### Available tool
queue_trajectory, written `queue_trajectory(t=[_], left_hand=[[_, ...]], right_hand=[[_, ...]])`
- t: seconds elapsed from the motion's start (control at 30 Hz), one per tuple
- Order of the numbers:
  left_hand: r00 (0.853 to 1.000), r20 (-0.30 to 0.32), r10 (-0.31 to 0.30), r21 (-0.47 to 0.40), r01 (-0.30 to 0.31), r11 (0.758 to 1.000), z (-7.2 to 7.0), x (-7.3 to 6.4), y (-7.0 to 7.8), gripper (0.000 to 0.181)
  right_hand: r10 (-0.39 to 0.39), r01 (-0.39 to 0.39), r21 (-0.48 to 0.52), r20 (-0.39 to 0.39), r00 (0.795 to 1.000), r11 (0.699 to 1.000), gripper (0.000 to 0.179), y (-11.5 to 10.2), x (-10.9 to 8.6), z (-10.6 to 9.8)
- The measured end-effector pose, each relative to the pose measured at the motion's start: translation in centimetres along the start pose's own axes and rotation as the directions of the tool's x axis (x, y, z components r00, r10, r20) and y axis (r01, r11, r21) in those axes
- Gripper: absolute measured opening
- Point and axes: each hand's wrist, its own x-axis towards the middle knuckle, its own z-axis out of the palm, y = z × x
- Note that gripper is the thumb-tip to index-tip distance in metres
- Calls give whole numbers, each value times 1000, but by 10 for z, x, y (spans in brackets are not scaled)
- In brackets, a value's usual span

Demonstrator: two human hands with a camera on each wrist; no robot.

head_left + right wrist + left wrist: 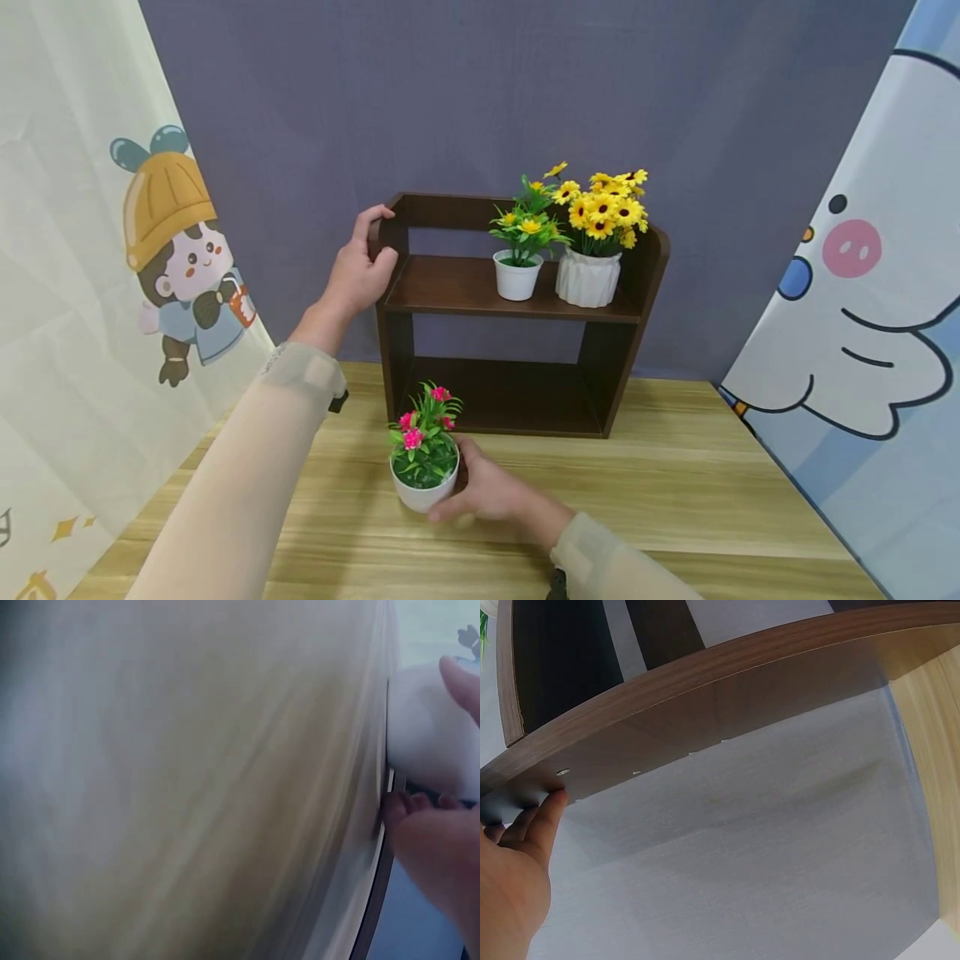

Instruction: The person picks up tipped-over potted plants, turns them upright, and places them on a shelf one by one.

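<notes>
My left hand [357, 271] grips the upper left side panel of a dark brown two-tier wooden shelf [517, 314]. In the left wrist view, that hand's fingers [546, 825] touch the panel's outer face. Just in front of the shelf's lower left corner is a potted plant [424, 492] with pink flowers, green leaves and a round white pot. My right hand [491, 492] holds this pot from its right side, thumb towards me. In the right wrist view, the white pot [427, 727] sits between thumb and fingers, partly cut off by the frame edge.
On the upper tier stand a small white pot with yellow flowers [517, 279] and, right of it, a ribbed white pot of sunflowers [588, 279]. The shelf rests on a wood-grain table [675, 483]. A grey-blue cloth [300, 125] hangs behind, with printed curtains at both sides.
</notes>
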Motion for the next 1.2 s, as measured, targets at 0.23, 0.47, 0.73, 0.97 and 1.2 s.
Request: queue_trajectory(t=[0.23, 0.47, 0.73, 0.97, 1.2], left_hand=[[1000, -1, 1, -9, -1, 1000, -1, 0, 0, 55], [1000, -4, -2, -11, 2, 1000, -1, -1, 0, 55], [1000, -1, -4, -12, 4, 1000, 0, -1, 1, 55], [1000, 5, -4, -11, 4, 1000, 0, 0, 1, 56], [1000, -1, 7, -7, -7, 1000, 0, 0, 0, 56]], right_hand=[[-7, 1, 95, 72, 997, 995, 109, 4, 7, -9], [5, -7, 49, 49, 999, 999, 115, 3, 9, -7], [2, -3, 24, 35, 999, 1000, 114, 3, 11, -5], [-19, 19, -6, 18, 1000, 1000, 113, 4, 11, -4], [-34, 34, 16, 13, 999, 999, 100, 4, 12, -3]])
